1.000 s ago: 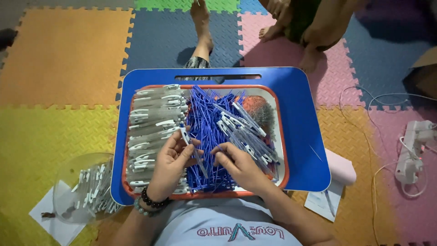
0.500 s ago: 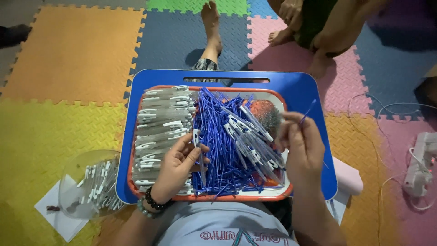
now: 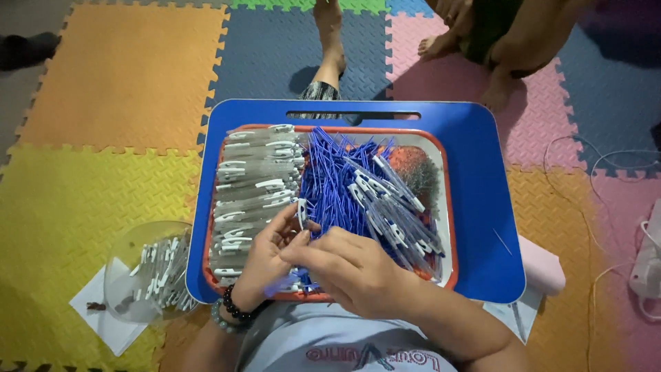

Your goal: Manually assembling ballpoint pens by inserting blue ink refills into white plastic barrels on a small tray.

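— What do the hands hold over the red-rimmed white metal tray?

— The left hand pinches a small white plastic clip at the tray's near middle, fingertips closed on it. The right hand lies across it; whether its grip holds anything, I cannot tell.

— Why so close together?

— Probably to fit the clip to a thin blue plastic stick from the heap at the tray's centre.

— And around the tray?

— A blue plastic lap tabletop carries it; finished grey pieces fill its left side; a clear bowl of clips sits left, on the floor mats.

colourful interlocking foam floor mats, white cables at right
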